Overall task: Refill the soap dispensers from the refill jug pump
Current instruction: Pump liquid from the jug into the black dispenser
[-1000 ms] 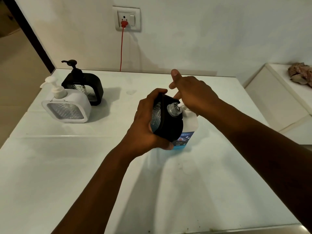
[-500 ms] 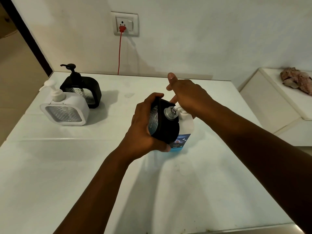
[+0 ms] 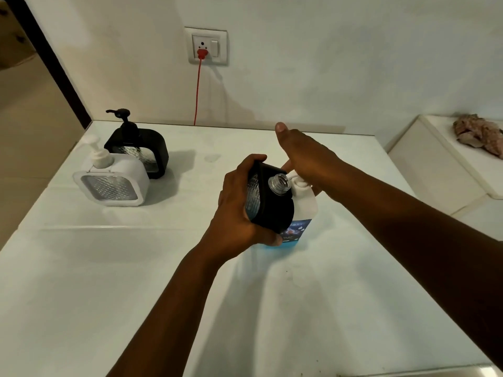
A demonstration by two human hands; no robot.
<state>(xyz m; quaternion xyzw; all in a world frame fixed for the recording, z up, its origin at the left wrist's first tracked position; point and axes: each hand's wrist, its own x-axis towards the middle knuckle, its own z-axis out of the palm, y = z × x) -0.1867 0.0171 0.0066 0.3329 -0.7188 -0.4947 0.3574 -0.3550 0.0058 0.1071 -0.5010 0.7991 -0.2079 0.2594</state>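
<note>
- Left hand (image 3: pixel 239 213) wrapped around black dispenser (image 3: pixel 272 205), grip closed on its side, thumb under the lower edge, fingers over the top.
- Dispenser tilted, pump removed, clear threaded neck (image 3: pixel 279 183) open and pointing toward the jug's white nozzle (image 3: pixel 295 178), just beside it.
- Refill jug (image 3: pixel 306 210) upright on the white counter (image 3: pixel 109 281), directly behind the held dispenser, blue label low on its front.
- Right hand (image 3: pixel 307 156) palm-down on the jug's pump head, fingers mostly straight, thumb raised; grip not closed around anything.
- White dispenser (image 3: pixel 111 183) and a second black dispenser (image 3: pixel 137 148), both with pumps on, at the counter's far left, touching or nearly so, well apart from the hands.
- Red cord (image 3: pixel 198 91) plugged into the wall socket (image 3: pixel 206 46) behind.
</note>
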